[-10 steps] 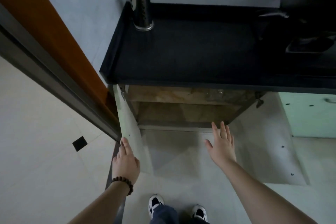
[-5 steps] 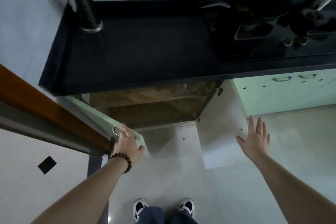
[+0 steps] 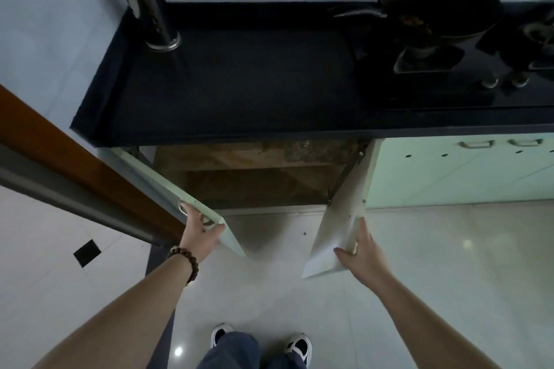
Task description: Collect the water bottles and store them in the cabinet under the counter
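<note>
cabinet under counter, wok right

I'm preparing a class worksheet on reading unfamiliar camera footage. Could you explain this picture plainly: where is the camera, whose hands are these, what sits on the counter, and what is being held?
The camera sits on a person's head, looking down past their arms to their shoes. The left hand holds the left cabinet door at its handle; the right hand grips the right cabinet door by its edge. Both doors stand part open under the black counter, which carries a utensil holder and a wok. No water bottle is plainly visible.
</note>
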Demonstrator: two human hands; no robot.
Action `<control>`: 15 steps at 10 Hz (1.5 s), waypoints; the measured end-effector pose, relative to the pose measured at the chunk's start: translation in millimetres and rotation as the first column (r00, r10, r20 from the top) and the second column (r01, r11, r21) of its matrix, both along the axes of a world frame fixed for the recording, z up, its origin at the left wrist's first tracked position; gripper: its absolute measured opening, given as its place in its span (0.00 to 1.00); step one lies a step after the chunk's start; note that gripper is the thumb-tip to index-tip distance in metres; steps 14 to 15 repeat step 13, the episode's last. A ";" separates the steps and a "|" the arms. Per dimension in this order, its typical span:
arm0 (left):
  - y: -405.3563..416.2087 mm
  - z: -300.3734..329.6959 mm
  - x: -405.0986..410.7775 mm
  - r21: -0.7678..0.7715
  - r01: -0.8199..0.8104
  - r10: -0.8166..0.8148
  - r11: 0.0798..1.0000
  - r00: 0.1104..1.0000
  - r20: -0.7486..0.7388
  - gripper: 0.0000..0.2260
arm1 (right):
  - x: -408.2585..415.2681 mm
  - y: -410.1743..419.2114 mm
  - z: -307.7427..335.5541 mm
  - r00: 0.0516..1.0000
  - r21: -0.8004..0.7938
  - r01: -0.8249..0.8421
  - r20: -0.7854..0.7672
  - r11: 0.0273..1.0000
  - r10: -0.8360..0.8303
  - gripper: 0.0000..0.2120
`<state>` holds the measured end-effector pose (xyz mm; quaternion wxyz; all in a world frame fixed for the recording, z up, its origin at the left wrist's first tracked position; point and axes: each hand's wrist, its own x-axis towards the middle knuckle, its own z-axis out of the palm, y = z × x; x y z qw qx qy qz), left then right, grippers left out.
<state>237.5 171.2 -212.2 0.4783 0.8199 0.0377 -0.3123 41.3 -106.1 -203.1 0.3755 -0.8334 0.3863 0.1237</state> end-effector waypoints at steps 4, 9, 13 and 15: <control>-19.2 2.4 49.3 0.013 0.178 -0.175 0.984 0.978 -0.116 0.44 | 140.8 61.7 3.9 0.999 0.259 -0.022 0.034 0.966 0.014 0.59; -59.1 -10.3 134.6 0.039 0.391 -0.389 0.920 0.920 -0.037 0.42 | 260.6 60.1 -18.8 0.976 0.265 0.154 0.107 0.952 -0.188 0.53; -75.8 -9.8 114.0 0.233 0.681 -0.720 0.694 0.654 0.233 0.32 | 219.5 57.0 -14.8 0.950 0.121 0.298 0.057 0.947 -0.306 0.42; -75.8 -9.8 114.0 0.233 0.681 -0.720 0.694 0.654 0.233 0.32 | 219.5 57.0 -14.8 0.950 0.121 0.298 0.057 0.947 -0.306 0.42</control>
